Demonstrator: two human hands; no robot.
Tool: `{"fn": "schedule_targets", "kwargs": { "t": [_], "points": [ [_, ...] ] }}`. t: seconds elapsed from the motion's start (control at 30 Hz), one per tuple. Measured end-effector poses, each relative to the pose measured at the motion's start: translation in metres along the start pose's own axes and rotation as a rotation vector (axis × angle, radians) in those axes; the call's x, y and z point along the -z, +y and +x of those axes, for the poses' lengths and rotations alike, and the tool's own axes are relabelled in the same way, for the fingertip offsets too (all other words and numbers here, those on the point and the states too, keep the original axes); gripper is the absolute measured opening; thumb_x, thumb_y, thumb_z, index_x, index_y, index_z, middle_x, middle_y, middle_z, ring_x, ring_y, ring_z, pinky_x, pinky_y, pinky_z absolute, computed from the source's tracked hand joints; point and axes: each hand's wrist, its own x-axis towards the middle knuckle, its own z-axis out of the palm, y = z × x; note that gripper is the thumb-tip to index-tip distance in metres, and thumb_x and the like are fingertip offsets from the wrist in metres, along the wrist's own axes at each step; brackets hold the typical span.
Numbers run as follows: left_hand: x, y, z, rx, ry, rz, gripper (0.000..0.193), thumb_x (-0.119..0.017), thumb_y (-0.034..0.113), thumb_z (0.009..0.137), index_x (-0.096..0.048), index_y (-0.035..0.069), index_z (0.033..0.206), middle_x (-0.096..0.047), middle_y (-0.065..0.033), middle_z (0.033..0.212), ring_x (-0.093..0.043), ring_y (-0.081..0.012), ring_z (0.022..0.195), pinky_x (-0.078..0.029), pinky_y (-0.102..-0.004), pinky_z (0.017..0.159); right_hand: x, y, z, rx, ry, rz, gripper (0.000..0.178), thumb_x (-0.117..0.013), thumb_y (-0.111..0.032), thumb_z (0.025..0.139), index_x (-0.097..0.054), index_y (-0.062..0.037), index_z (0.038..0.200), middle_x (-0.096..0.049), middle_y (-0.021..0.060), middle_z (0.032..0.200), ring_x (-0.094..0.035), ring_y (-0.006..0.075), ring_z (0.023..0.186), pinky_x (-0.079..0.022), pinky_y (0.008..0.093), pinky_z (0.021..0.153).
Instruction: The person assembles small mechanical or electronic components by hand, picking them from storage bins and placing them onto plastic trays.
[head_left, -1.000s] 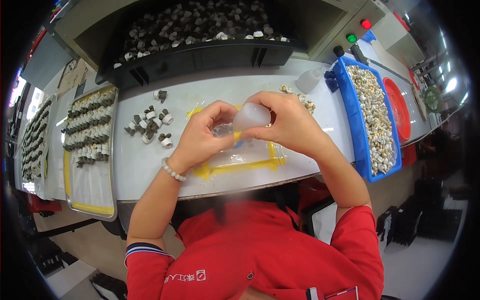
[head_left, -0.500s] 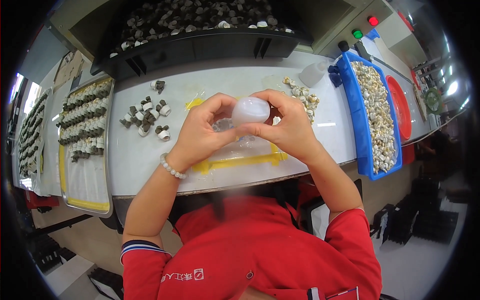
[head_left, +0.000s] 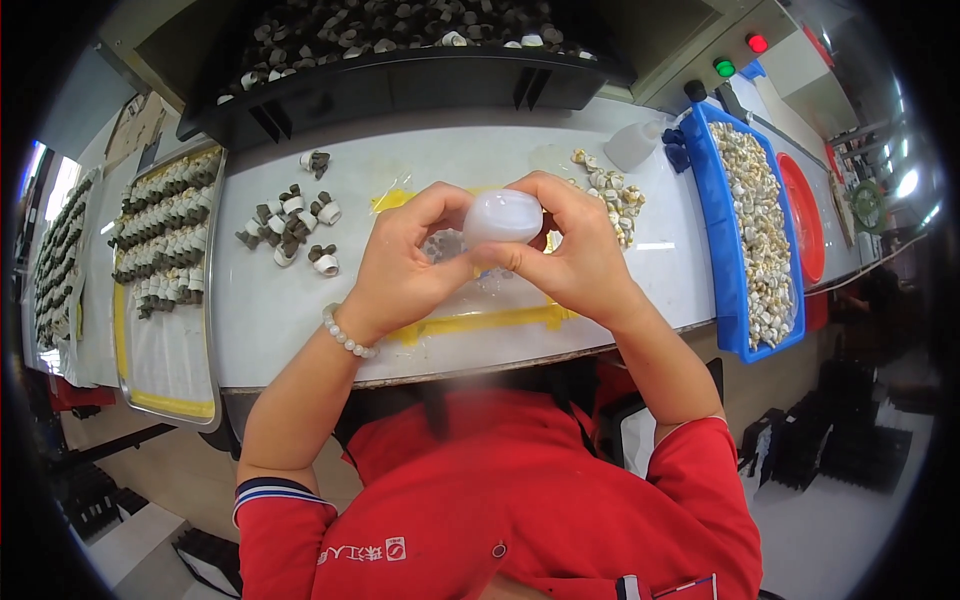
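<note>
Between my two hands is a rounded, glossy, translucent white piece (head_left: 503, 217) that looks soft; its exact kind does not show. My left hand (head_left: 408, 258), with a beaded bracelet (head_left: 346, 334) at the wrist, grips its left side. The fingers of my right hand (head_left: 582, 255) curl round the right side, and both thumbs press at its near lower edge. Below, partly hidden by the hands, lie clear lumps (head_left: 443, 245) on a patch edged with yellow tape (head_left: 480, 323). Small dark-and-white pieces (head_left: 290, 228) lie left of my hands, small cream-coloured pieces (head_left: 622, 205) to the right.
A black tray (head_left: 400, 92) full of small pieces spans the back. At right stand a blue bin (head_left: 733, 290), a red basin (head_left: 803, 225) and a whitish plastic bottle (head_left: 631, 146). Rows of dark-and-white pieces fill a metal tray (head_left: 170, 405) at left.
My hands stay round the white piece, which has tilted slightly and shows a broader face. The surroundings have shifted a little in view.
</note>
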Motion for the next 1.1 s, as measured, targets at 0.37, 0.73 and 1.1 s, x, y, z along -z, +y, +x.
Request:
{"fn": "schedule_targets", "kwargs": {
  "t": [0.37,0.73,1.1],
  "points": [
    [-0.0013,-0.0001,0.0012,-0.037,0.042,0.044,0.024,-0.065,0.002,0.07,-0.054,0.0,0.091,-0.062,-0.0073,0.083,-0.06,-0.015,0.08,-0.046,-0.0273,0.076,-0.0024,0.0022,0.002,-0.011,-0.002,-0.001,0.032,-0.074,-0.023,0.068,-0.058,-0.002,0.085,-0.056,0.0031,0.075,-0.052,0.0108,0.063,-0.041,0.0226,0.054],
    [-0.0021,-0.0016,0.0007,-0.017,0.066,0.012,0.022,-0.065,0.002,0.07,-0.054,-0.001,0.089,-0.061,-0.0064,0.081,-0.059,-0.0132,0.077,-0.046,-0.0259,0.074,-0.0073,0.005,0.0038,0.031,0.05,0.017,0.035,-0.073,-0.028,0.067,-0.058,-0.0004,0.082,-0.056,0.0096,0.07,-0.053,0.0186,0.055,-0.042,0.0273,0.051],
    [-0.0036,-0.0009,0.0002,0.005,0.083,0.002,0.022,-0.064,0.0,0.07,-0.054,0.0,0.089,-0.06,-0.0054,0.081,-0.058,-0.0121,0.076,-0.046,-0.0256,0.073,-0.0046,0.0025,0.0031,-0.043,-0.02,0.013,0.032,-0.071,-0.025,0.07,-0.057,-0.0012,0.086,-0.056,0.004,0.077,-0.054,0.0109,0.066,-0.043,0.022,0.055]
  ]
}}
